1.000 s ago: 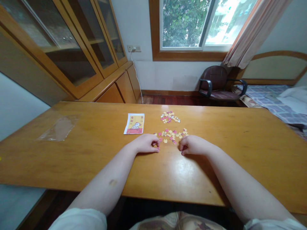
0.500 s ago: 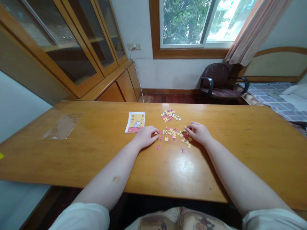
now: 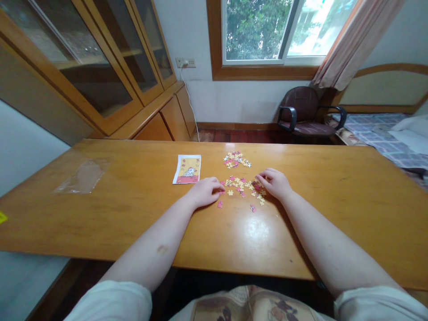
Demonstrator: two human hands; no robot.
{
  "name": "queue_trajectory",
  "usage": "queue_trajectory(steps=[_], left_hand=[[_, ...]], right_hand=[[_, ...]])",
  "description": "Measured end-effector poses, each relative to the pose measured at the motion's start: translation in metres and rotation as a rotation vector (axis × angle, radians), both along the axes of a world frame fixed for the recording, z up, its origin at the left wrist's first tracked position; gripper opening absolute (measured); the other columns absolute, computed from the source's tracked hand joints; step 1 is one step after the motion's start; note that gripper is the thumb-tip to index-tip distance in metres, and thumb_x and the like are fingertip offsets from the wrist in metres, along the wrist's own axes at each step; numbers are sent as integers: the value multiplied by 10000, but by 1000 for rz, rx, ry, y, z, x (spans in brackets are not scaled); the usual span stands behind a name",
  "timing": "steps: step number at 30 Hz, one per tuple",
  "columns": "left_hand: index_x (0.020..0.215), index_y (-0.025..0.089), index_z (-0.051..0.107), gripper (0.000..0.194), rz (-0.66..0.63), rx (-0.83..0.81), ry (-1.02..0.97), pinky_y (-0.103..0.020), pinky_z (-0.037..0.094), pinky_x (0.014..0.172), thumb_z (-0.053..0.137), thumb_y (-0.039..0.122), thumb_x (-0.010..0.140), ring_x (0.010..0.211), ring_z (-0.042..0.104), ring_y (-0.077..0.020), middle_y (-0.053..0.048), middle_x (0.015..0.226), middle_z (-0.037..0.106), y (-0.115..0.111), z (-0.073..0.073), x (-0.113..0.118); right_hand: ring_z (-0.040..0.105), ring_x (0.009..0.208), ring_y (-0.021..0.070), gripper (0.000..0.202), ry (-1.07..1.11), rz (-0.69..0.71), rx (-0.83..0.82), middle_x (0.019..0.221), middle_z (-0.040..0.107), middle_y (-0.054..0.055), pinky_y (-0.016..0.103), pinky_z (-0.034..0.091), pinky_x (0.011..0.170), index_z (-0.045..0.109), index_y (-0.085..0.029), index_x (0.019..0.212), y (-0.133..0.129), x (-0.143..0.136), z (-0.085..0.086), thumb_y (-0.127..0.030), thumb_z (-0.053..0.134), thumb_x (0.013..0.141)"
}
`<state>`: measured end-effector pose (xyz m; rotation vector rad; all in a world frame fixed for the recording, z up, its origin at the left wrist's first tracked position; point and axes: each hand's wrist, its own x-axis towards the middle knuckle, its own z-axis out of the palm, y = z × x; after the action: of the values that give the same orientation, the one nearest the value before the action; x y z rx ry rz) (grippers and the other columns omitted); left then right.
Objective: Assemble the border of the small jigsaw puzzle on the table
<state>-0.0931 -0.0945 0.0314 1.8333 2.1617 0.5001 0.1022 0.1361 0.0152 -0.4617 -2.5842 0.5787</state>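
Yellow and pink pieces (image 3: 241, 183) are strewn loosely between the left hand (image 3: 207, 191) and right hand (image 3: 274, 182), whose fingers are loosely curled; whether anything is pinched cannot be told. The glossy wooden desk (image 3: 133, 214) is lit by a window (image 3: 257, 31).

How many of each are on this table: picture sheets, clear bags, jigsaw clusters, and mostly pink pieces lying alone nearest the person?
Picture sheet: 1
Clear bag: 1
Jigsaw clusters: 2 (far cluster, near cluster)
Lone pink pieces: 2 (left piece, right piece)
Total: 6
Pieces inside the clusters are too small and crowded to count.
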Motion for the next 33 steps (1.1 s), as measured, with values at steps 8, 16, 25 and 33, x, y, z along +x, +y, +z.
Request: queue_trajectory(steps=[8,16,25,33], left_hand=[[943,212,658,200,50,3,9,-294,452,792,578,330,802,878,574,-187,-49,927,622,-4,2,-5],[908,221,683,185,12,-27,-12,-273,446,778,547,327,843,880,580,-173,-44,926,621,-3,4,-5],[972,220,679,238,40,-16,7,-282,458,802,512,194,804,895,586,-178,-44,958,641,-6,4,-7],[1017,253,697,255,-22,-26,28,-272,447,801,525,362,865,894,590,-173,-40,951,626,-5,3,-7]], right_hand=[[534,662,171,367,9,16,-10,690,589,54,278,412,657,646,-207,716,-3,0,3,-461,443,888],[538,661,172,352,0,18,-15,691,591,56,280,411,650,654,-198,724,-4,0,4,-439,451,883],[547,683,174,345,-18,14,-3,706,601,59,277,412,664,662,-198,735,-2,0,0,-428,456,888],[534,627,151,314,81,45,37,654,581,37,258,397,615,641,-191,706,1,-1,-6,-403,490,882]])
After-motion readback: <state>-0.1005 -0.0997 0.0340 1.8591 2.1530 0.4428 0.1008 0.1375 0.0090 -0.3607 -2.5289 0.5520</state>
